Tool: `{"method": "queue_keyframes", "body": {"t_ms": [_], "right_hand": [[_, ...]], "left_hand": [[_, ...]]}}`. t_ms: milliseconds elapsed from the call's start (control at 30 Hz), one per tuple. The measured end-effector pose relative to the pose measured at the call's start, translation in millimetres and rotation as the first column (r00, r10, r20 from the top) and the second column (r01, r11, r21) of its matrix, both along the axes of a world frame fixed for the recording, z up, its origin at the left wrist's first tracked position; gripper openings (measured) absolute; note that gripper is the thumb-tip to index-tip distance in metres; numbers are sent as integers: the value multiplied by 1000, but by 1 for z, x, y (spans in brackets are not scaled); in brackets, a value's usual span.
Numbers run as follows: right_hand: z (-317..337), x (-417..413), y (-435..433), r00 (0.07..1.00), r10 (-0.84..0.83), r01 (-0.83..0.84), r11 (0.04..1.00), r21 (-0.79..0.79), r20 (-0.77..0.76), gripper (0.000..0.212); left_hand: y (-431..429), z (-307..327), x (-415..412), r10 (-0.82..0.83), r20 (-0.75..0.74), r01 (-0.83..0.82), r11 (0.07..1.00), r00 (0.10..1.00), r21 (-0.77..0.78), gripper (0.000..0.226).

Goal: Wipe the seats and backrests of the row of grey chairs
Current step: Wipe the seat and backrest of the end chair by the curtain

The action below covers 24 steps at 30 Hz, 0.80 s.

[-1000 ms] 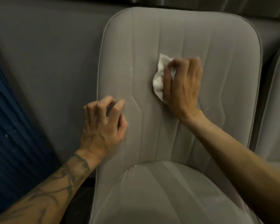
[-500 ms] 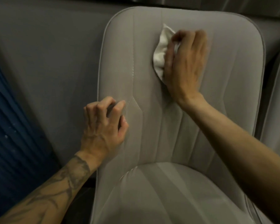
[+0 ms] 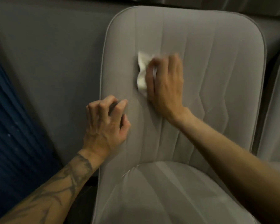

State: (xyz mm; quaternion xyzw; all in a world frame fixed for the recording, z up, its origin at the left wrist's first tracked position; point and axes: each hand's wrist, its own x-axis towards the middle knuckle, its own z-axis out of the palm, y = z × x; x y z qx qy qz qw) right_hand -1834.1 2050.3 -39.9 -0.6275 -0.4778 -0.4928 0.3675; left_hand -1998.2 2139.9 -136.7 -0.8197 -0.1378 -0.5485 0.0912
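A grey padded chair fills the view, with its backrest [image 3: 208,46] upright and its seat [image 3: 160,191] below. My right hand [image 3: 166,88] holds a crumpled white cloth [image 3: 141,73] against the middle of the backrest, fingers curled over it; the hand is motion-blurred. My left hand [image 3: 107,125] rests on the backrest's left edge, fingers arched and curled, fingertips and thumb touching the fabric, holding nothing.
A second grey chair [image 3: 275,110] stands close on the right, partly cut off. A grey wall [image 3: 47,54] runs behind the chairs. A dark blue ribbed surface [image 3: 10,135] lies at the left.
My right hand moved the cloth up to the top of the backrest, then back down to the middle and slightly left. My left hand stayed in place.
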Motion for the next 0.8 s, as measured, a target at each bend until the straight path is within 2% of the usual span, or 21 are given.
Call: {"method": "queue_keyframes", "body": {"t_ms": [67, 133, 167, 233, 300, 333, 400, 500, 567, 700, 767, 800], "right_hand": [[-45, -10, -24, 996, 50, -35, 982, -187, 75, 14], [-53, -3, -40, 982, 89, -35, 953, -302, 167, 13], [-39, 5, -37, 979, 74, -17, 958, -287, 189, 13], [3, 18, -19, 984, -34, 53, 993, -102, 177, 11], [46, 21, 1, 993, -107, 101, 990, 100, 59, 10], [52, 17, 7, 994, -106, 104, 984, 145, 3, 12], [32, 0, 8, 996, -78, 82, 990, 113, -35, 14], [-20, -19, -17, 1000, -4, 1, 986, -167, -20, 17], [-16, -12, -23, 1000, 9, -6, 971, -238, 14, 18], [45, -1, 12, 999, -36, 36, 999, 2, 14, 17], [47, -12, 23, 999, 7, -3, 996, 87, -47, 13], [34, -19, 22, 998, 27, -22, 997, 76, -61, 13]], "left_hand": [[0, 1, 1, -5, 3, 5, 1000, 1000, -9, 40], [-1, 1, 1, -10, 1, 10, 1000, 1000, -9, 40], [-1, 1, 0, -10, 4, 10, 1000, 1000, -7, 40], [-1, 2, 0, -10, 12, 10, 1000, 1000, -12, 39], [-1, 2, -1, -5, 13, 5, 1000, 1000, -18, 40], [-2, 2, -1, 3, 13, -3, 1000, 1000, -14, 40], [-3, 3, -3, 40, 20, -40, 999, 999, 1, 42], [-4, 5, -3, 97, 37, -97, 995, 995, 0, 43], [-7, 5, -4, 105, 53, -104, 994, 993, -21, 43], [-4, 4, -4, 105, 107, -94, 990, 989, -104, 42], [-3, 2, -5, 90, 131, -72, 988, 987, -134, 41], [-2, 1, -5, 69, 140, -49, 989, 988, -141, 40]]}}
